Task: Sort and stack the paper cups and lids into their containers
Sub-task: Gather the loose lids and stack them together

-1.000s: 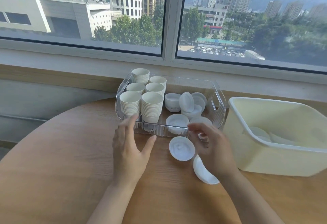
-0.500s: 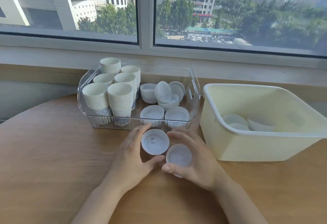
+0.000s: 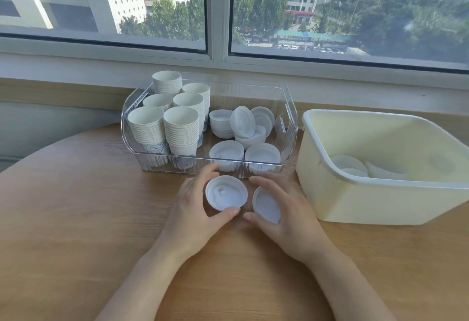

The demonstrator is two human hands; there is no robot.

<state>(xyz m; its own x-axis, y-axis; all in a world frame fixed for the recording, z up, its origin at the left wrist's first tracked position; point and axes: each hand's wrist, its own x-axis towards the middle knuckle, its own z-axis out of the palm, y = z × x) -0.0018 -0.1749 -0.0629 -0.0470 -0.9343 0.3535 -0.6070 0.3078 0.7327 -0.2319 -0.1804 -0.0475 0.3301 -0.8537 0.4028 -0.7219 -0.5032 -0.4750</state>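
Two hands, left (image 3: 195, 209) and right (image 3: 284, 216), each grip one lid (image 3: 225, 192).

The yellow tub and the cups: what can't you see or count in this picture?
Head view only:
- Cream tub: its near wall hides the floor, so the lids inside can't be counted; its right end is cut off by the picture edge.
- Cup stacks: rims too fine to count.
- Lid in the right hand: tilted, partly behind the fingers.
- Left hand hides part of its lid's rim.
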